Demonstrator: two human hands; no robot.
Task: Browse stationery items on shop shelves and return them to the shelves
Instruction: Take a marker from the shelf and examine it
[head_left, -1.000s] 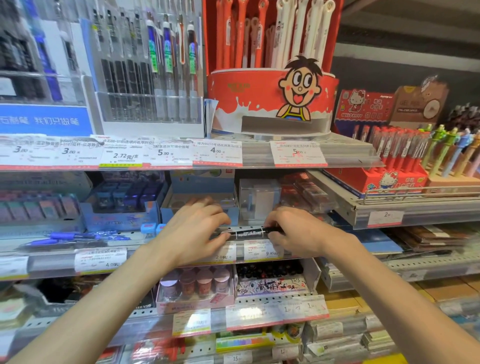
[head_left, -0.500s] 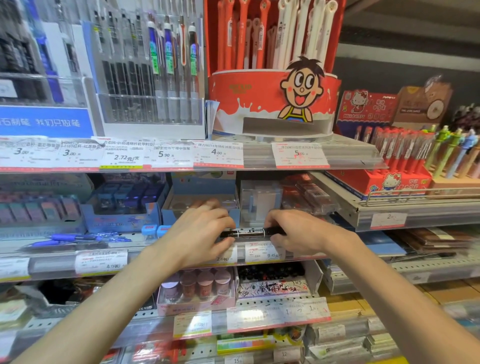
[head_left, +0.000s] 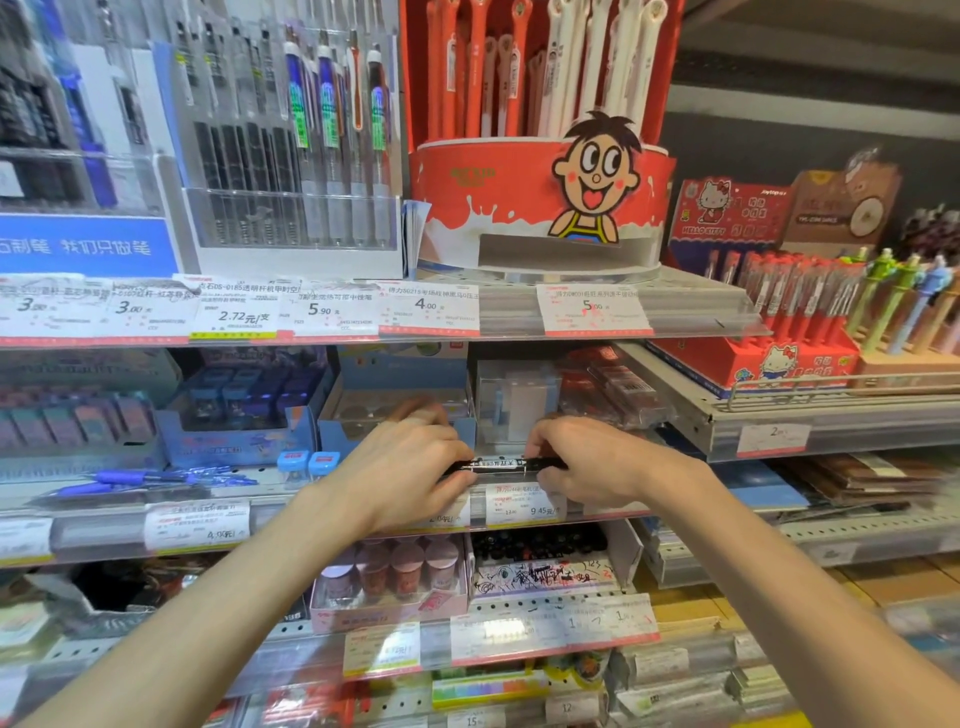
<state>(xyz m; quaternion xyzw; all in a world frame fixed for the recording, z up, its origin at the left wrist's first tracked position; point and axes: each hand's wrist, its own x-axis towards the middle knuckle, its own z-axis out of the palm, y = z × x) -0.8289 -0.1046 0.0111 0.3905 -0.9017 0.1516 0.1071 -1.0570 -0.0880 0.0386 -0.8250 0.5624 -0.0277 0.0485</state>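
Note:
A black marker pen (head_left: 498, 464) with white print lies level between my two hands, in front of the middle shelf's edge. My left hand (head_left: 402, 467) pinches its left end and my right hand (head_left: 584, 462) pinches its right end. Only the pen's middle shows between the fingers. Directly below, on the lower shelf, an open display box (head_left: 550, 574) scribbled with ink holds a row of similar black pens.
A red cartoon-boy pen display (head_left: 535, 208) and a rack of gel pens (head_left: 291, 156) stand on the top shelf. Price tags (head_left: 592, 309) line the shelf edges. A box of pink-capped tubs (head_left: 389, 577) sits lower left; Hello Kitty pens (head_left: 779, 322) stand at the right.
My hands have drawn slightly closer together along the pen; less of the barrel shows between them. The pen stays level at the same height.

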